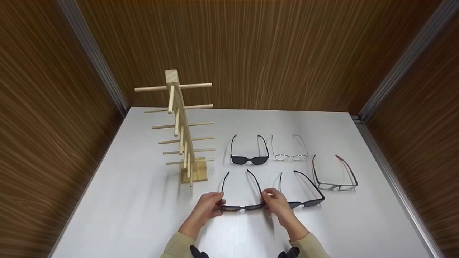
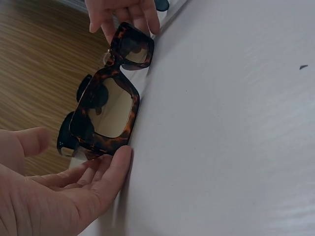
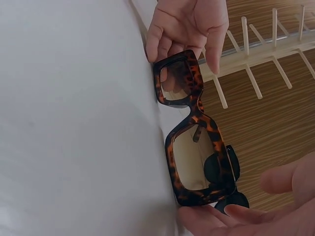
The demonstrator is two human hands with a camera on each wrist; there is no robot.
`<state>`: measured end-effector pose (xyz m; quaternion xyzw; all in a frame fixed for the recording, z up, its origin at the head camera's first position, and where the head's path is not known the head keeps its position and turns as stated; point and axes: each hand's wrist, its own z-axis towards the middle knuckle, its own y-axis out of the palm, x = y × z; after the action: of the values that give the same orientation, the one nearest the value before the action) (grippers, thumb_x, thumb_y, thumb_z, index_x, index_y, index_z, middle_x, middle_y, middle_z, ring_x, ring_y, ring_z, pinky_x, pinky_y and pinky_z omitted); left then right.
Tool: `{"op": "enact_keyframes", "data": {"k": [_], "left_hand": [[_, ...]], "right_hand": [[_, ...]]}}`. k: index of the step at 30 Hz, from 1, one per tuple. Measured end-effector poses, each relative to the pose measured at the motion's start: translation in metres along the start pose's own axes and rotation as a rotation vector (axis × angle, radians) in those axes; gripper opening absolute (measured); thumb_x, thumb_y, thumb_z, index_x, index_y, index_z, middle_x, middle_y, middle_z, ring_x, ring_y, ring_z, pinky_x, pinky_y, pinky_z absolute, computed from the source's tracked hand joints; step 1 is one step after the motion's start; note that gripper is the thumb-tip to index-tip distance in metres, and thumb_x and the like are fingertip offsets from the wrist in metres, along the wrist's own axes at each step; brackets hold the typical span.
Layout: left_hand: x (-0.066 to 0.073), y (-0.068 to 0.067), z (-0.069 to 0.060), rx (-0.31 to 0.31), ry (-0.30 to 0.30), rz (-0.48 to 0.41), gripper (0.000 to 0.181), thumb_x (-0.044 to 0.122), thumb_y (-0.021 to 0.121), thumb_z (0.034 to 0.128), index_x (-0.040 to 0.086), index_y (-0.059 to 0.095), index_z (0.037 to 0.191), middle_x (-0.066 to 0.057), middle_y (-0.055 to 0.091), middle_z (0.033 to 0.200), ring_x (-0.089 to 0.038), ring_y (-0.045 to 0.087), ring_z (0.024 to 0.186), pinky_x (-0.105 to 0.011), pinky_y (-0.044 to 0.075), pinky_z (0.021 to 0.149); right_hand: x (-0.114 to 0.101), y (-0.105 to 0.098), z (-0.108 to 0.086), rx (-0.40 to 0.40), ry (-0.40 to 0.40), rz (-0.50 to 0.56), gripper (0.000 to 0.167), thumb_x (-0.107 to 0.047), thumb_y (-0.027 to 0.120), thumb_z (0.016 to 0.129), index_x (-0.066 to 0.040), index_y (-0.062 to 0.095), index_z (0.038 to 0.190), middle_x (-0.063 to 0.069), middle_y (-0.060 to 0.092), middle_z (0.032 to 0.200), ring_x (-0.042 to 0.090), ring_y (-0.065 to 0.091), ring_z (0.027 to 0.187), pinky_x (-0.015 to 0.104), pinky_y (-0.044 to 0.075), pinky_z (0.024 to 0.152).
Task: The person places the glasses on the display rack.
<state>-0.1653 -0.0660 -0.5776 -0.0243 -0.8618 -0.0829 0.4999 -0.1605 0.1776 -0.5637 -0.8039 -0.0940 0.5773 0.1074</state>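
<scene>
Tortoiseshell sunglasses (image 1: pixel 254 207) with their arms unfolded lie near the table's front, lenses toward the person. My left hand (image 1: pixel 206 208) touches their left end and my right hand (image 1: pixel 278 205) their right end. In the left wrist view, fingertips of the left hand (image 2: pixel 83 191) rest against the lower corner of the tortoiseshell frame (image 2: pixel 135 105), thumb held apart. In the right wrist view, fingers of the right hand (image 3: pixel 261 209) lie at the near corner of the frame (image 3: pixel 172 162), its thumb also apart.
A wooden rack (image 1: pixel 182 118) with several pegs stands at the left. Black sunglasses (image 1: pixel 250 160) and thin-rimmed glasses (image 1: pixel 291 157) lie behind. Dark sunglasses (image 1: pixel 312 202) are beside my right hand, with red-armed glasses (image 1: pixel 337 186) farther right. Wood-grain panels (image 1: pixel 251 53) surround the white table (image 1: pixel 118 200).
</scene>
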Motion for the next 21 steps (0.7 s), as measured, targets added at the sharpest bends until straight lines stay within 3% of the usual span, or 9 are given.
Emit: {"op": "enact_keyframes", "data": {"k": [9, 21], "left_hand": [[-0.0023, 0.0012, 0.0034, 0.026, 0.029, -0.066, 0.03, 0.011, 0.056, 0.092, -0.007, 0.05, 0.115, -0.014, 0.062, 0.092, -0.02, 0.062, 0.078, -0.036, 0.052, 0.069], [0.004, -0.0031, -0.0019, 0.009, 0.036, -0.129, 0.03, 0.012, 0.057, 0.0916, -0.006, 0.049, 0.114, -0.015, 0.064, 0.093, -0.018, 0.064, 0.076, -0.033, 0.052, 0.065]], "right_hand": [[0.0048, 0.0058, 0.0026, 0.028, -0.033, 0.057, 0.028, -0.001, 0.06, 0.087, 0.011, 0.055, 0.112, 0.017, 0.065, 0.087, 0.024, 0.064, 0.076, 0.034, 0.053, 0.068], [-0.0025, 0.0039, 0.0024, 0.024, -0.003, 0.154, 0.025, 0.001, 0.062, 0.086, 0.009, 0.058, 0.109, 0.017, 0.063, 0.086, 0.024, 0.064, 0.073, 0.036, 0.055, 0.064]]}}
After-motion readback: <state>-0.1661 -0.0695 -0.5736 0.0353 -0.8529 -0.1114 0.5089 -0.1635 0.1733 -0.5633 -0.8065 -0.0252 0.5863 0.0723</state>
